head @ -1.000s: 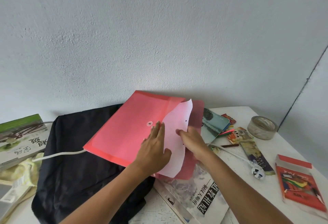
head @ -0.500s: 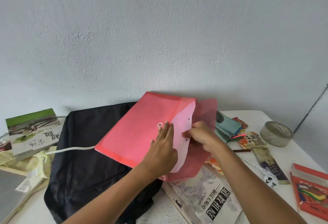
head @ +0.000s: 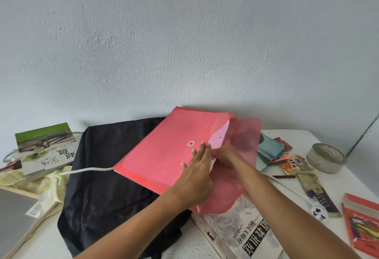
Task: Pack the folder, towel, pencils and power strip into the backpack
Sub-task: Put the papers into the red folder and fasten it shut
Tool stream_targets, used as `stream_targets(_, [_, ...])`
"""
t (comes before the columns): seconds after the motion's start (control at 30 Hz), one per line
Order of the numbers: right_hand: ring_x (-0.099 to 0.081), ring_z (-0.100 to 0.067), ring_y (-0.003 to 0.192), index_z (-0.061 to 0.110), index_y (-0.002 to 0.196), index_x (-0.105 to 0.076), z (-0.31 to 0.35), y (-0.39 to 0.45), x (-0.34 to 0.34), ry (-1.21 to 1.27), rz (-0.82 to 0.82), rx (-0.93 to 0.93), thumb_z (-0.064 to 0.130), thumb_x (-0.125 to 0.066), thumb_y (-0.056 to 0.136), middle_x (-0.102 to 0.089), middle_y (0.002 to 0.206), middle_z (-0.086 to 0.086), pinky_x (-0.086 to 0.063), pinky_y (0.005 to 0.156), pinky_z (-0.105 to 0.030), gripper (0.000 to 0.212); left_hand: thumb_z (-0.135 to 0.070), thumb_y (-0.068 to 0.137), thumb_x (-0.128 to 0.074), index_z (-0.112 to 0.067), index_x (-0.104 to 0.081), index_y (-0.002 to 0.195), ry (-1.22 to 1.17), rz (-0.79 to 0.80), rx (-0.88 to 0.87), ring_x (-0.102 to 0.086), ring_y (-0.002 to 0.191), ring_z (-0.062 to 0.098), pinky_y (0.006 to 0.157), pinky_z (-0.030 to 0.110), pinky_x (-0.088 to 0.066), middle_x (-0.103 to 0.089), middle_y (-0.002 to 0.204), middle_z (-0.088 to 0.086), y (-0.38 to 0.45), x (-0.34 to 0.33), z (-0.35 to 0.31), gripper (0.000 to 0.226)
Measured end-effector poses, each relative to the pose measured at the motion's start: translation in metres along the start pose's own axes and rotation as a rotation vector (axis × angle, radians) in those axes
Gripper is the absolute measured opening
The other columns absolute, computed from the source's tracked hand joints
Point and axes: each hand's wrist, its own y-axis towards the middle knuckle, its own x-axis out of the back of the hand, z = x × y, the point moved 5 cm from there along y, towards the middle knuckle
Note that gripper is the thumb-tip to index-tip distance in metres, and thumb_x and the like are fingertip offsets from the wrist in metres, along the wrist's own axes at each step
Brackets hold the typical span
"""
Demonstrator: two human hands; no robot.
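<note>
The thin translucent red plastic folder (head: 164,152) lies on the black fabric backpack (head: 106,187); light, floppy, slick, I judge. My left hand (head: 196,176) presses flat, right hand (head: 227,156) fingers pinch paper; grip its spine edge.

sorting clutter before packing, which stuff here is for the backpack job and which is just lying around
For the job:
red folder, under both hands
black backpack
yellow towel
pencil box
white cord, probably the power strip's

Lying about:
tape roll
books
bookmark
</note>
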Motion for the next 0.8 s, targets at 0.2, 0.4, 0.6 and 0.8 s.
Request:
stream_targets(0.2, [-0.057, -0.031, 0.114, -0.011, 0.126, -0.050, 0.005, -0.012, -0.019, 0.129, 0.081, -0.015, 0.005, -0.036, 0.101, -0.053, 0.132, -0.028, -0.048, 0.085, -0.039, 0.033, 0.000, 0.093, -0.034, -0.013, 0.003, 0.154, -0.035, 0.019, -0.006, 0.011, 0.148, 0.025, 0.113, 0.065, -0.002, 0.013, 0.161, 0.002, 0.001, -0.003, -0.006, 0.072])
stream_targets(0.4, [-0.069, -0.027, 0.073, -0.001, 0.072, -0.060, 0.004, -0.005, -0.010, 0.070, 0.087, -0.001, -0.004, -0.044, 0.091, -0.065, 0.079, -0.021, -0.056, 0.074, -0.038, 0.025, 0.001, 0.091, -0.033, -0.012, -0.001, 0.153, -0.065, 0.019, -0.076, 0.006, 0.149, 0.022, 0.117, 0.056, -0.010, 0.006, 0.161, 0.004, 0.004, -0.006, 0.005, 0.072])
stream_targets(0.6, [-0.054, -0.018, 0.069, 0.011, 0.087, -0.051, -0.005, -0.005, -0.003, 0.136, 0.068, 0.082, 0.000, -0.030, 0.101, -0.053, 0.082, -0.010, -0.050, 0.058, -0.027, 0.027, -0.020, 0.092, -0.048, -0.017, -0.026, 0.151, -0.115, 0.073, -0.216, -0.018, 0.144, 0.009, 0.116, 0.019, -0.016, -0.023, 0.158, 0.001, -0.007, 0.004, 0.004, 0.062])
stream_targets(0.8, [-0.068, -0.017, 0.071, 0.014, 0.091, -0.067, -0.025, 0.000, 0.002, 0.213, 0.130, 0.023, 0.004, -0.053, 0.093, -0.071, 0.080, -0.008, -0.053, 0.076, -0.030, 0.017, -0.040, 0.082, -0.053, -0.021, -0.043, 0.134, 0.253, -0.339, 0.456, -0.046, 0.124, 0.028, 0.101, 0.046, -0.036, -0.048, 0.135, 0.003, 0.004, 0.083, 0.133, 0.057])
